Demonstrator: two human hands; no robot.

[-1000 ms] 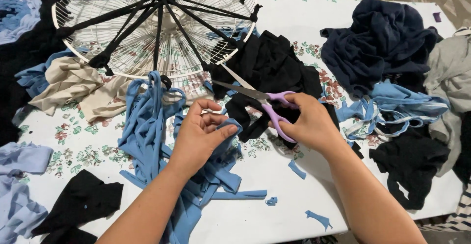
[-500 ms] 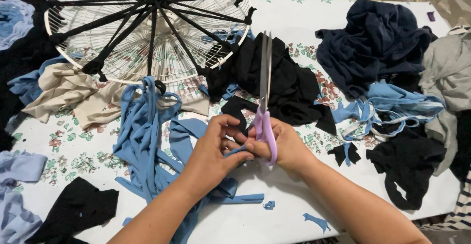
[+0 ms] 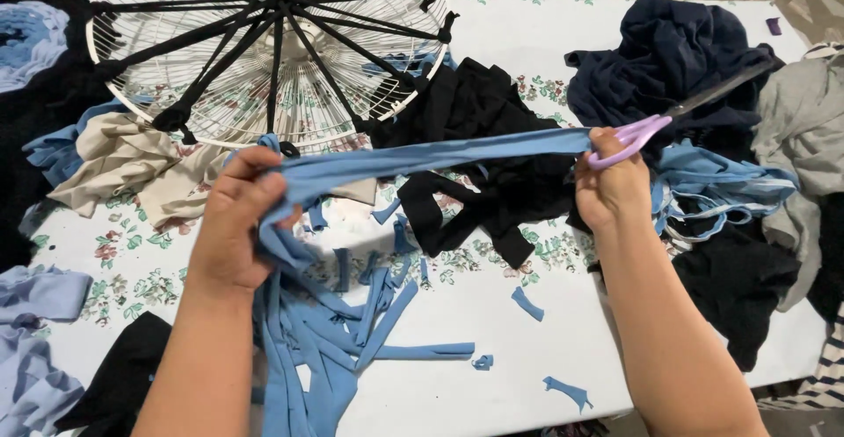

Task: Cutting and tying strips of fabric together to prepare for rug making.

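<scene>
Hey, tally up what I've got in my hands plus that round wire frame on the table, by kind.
blue fabric strip, stretched between left hand and right hand: 1
purple-handled scissors, in right hand: 1
round wire frame: 1
Total: 3

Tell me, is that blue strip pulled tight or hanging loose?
Pulled tight: the blue strip runs straight between the left hand and right hand.
</scene>
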